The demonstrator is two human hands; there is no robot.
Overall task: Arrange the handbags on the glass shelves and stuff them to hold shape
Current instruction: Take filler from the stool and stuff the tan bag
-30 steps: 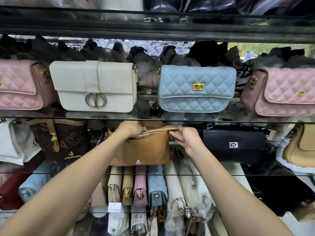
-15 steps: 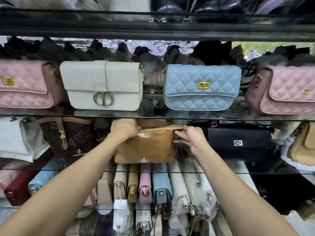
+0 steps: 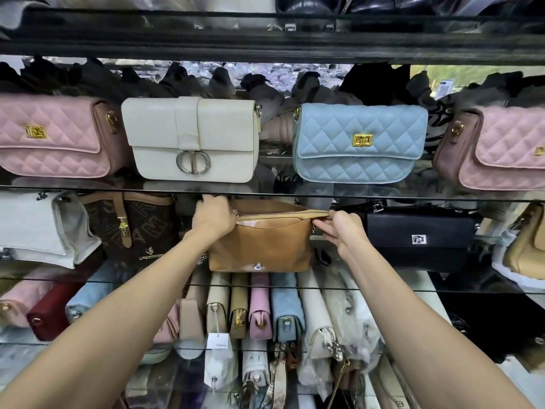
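A tan leather handbag (image 3: pixel 262 243) stands on the middle glass shelf (image 3: pixel 368 286), directly under the upper glass shelf (image 3: pixel 274 191). My left hand (image 3: pixel 213 216) grips its top left corner, fingers curled over the rim. My right hand (image 3: pixel 343 227) pinches the right end of its zipped top edge. Pale stuffing shows just under the zip line. Above it, a cream flap bag (image 3: pixel 193 140) and a light blue quilted bag (image 3: pixel 358 143) stand upright, flanked by a pink quilted bag on the left (image 3: pixel 56 134) and another on the right (image 3: pixel 495 149).
A brown monogram bag (image 3: pixel 138 228) and a white bag (image 3: pixel 41 228) stand left of the tan one; a black bag (image 3: pixel 418 237) sits close on its right. Below, several slim bags (image 3: pixel 259 308) are packed on edge. A dark shelf (image 3: pixel 265 39) runs overhead.
The view has shifted slightly, so the shelves sit further right in frame. Both hands keep their hold on the tan bag's top; my left fingers have crept higher over the rim.
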